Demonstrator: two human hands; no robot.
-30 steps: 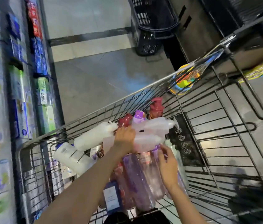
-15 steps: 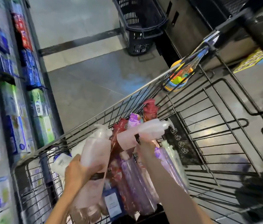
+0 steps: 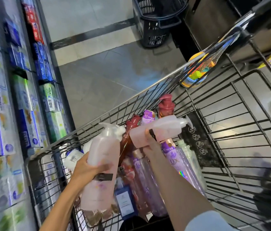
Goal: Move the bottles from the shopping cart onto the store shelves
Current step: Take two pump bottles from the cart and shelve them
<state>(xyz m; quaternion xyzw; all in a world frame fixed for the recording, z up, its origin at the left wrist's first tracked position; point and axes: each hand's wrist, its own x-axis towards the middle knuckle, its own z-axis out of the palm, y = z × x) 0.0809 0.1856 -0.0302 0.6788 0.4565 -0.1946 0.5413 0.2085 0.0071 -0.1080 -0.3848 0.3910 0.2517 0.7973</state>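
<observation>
Plainly legible, "LUX" [image 3: 173,162] runs down the clear purple bottle [image 3: 186,174] lying in the shopping cart [image 3: 248,164], and its purple neck tag shows "30" beside characters too small to read. A second purple tag [image 3: 148,116], further toward the cart's front wall, carries the same "30". The dark panel [image 3: 199,144] on the cart's inner wall bears round prohibition icons, with "NO" readable at the lowest ones. Beside the cart's left rim, green cartons [image 3: 50,101] on the store shelves [image 3: 3,104] carry bold Chinese characters.

The left hand [image 3: 88,165] grasps a pale pink pump bottle [image 3: 100,165] around its middle, holding it nearly upright above the cart's left side; a small dark label [image 3: 104,177] crosses it, its print unreadable. The right hand [image 3: 148,135] is curled under a second pink pump bottle [image 3: 158,130], held sideways above the heap with its white pump pointing toward the dark panel. Dark red pump bottles [image 3: 165,104] stand behind it within the cart.

Compared with half a second ago, the left bottle has risen slightly and stands straighter, while the right hand's bottle sits much where it was.
</observation>
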